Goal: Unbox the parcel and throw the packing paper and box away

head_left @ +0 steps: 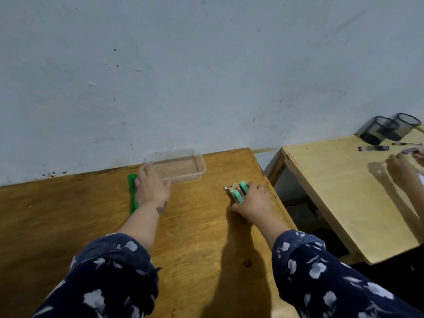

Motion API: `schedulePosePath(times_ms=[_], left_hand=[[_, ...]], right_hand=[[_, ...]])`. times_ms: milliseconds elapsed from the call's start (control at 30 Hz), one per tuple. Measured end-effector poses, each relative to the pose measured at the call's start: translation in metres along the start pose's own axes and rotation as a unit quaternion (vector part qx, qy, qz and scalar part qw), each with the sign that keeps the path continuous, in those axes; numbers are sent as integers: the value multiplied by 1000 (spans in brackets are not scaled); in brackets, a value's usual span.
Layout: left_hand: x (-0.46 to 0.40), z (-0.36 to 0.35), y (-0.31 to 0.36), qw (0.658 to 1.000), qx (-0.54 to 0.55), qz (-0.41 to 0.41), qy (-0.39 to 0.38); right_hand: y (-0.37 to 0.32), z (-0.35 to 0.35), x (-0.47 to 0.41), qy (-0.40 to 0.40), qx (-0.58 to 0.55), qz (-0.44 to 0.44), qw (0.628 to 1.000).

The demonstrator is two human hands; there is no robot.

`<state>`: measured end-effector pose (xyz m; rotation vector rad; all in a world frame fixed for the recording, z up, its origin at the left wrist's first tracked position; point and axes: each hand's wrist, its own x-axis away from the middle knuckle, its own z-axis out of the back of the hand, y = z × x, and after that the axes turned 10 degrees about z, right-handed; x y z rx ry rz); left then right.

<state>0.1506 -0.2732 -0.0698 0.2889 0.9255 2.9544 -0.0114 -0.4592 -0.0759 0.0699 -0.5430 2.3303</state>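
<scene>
My left hand (151, 187) lies flat with fingers spread on the brown wooden table (91, 221), its fingertips against the near left corner of a clear plastic container (183, 166). Under its left edge lies a long green tool (132, 193), partly covered by the hand. Near the table's right edge, my right hand (252, 203) is closed around a small pack holding teal cylinders (238, 191). The container looks empty. No parcel box or packing paper shows in this view.
A grey-blue wall runs right behind the table. To the right, across a narrow gap, stands a lighter wooden table (332, 191) with two dark translucent cups (387, 129) and pens (374, 148). Another person's hand (399, 164) rests there.
</scene>
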Motion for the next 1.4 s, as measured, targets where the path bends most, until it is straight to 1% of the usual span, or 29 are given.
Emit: schedulePosePath(times_ms=[67,133,233,300,367,433,533,667,800,900,1067,1167,1233,1267,1300,1400], left_hand=[[-6,0,2,1000,24,9,1],[-12,1,1,999,38,25,-7],[-20,0,0,997,54,46,-36],[-23,-1,0,995,69,54,-42],[-21,-2,0,994,86,57,-37],[-19,-3,-2,993,101,55,-34],[-23,-6,-7,990,122,59,-36],[-30,-10,-15,989,134,51,-33],[-33,-15,-15,991,130,39,-21],[-35,-17,-14,991,125,45,-16],[-35,-16,-10,993,106,51,-19],[-34,-11,-10,992,103,51,-51],[-31,0,-9,991,93,47,-86],[-31,6,-7,991,92,42,-91],[-27,18,-3,992,87,36,-88],[4,41,-12,994,85,-40,-49]], right_hand=[[-11,2,-10,3,-41,21,999],[-27,10,-24,14,-75,61,995],[-62,28,-51,17,-67,156,985],[-87,37,-66,-15,-59,221,973],[-109,39,-80,-53,-28,276,959],[-130,35,-92,-68,29,320,944],[-157,20,-105,-98,81,356,926],[-179,-6,-116,-141,162,387,897],[-188,-31,-120,-164,168,399,886],[-188,-35,-121,-158,154,395,892],[-185,-33,-122,-148,168,387,894],[-185,-27,-116,-159,143,387,897],[-186,-20,-109,-146,105,383,906],[-187,-15,-107,-129,75,382,912],[-189,-7,-100,-112,54,385,914],[-176,0,-65,-50,17,421,905]])
